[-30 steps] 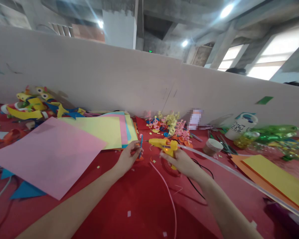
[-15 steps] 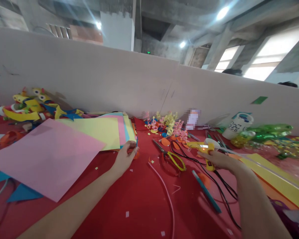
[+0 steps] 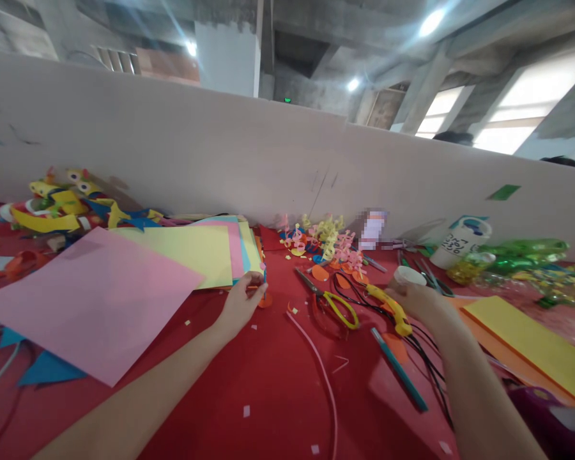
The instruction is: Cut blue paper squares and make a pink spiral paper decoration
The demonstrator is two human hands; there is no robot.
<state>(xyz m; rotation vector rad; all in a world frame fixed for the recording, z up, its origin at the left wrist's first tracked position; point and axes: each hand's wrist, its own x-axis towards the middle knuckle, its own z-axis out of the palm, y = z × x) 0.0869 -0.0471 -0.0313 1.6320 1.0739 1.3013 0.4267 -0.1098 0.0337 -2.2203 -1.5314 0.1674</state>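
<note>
My left hand (image 3: 243, 299) is closed in a pinch on a small paper piece (image 3: 265, 301), with an orange round part and a thin blue upright part beside the fingertips. The rest of it is hidden by the fingers. A yellow glue gun (image 3: 389, 308) lies on the red table with its black cord, just left of my right hand (image 3: 419, 303). That hand hovers by a white round cup or roll (image 3: 409, 276); its fingers are mostly hidden, so whether they touch it is unclear. Yellow-handled scissors (image 3: 338, 308) lie between my hands.
Stacked coloured paper (image 3: 172, 249) with a pink sheet (image 3: 96, 306) covers the left. Curled paper pieces (image 3: 333, 239) stand by the white partition (image 3: 220, 153). A teal stick (image 3: 400, 370), a pink tube (image 3: 323, 377), yellow paper (image 3: 531, 345), a white container (image 3: 460, 243) and green bottles (image 3: 527, 255) also lie about.
My right hand has let go of the glue gun, which now rests on the table, and has shifted slightly right toward the white round thing. My left hand keeps its pinch.
</note>
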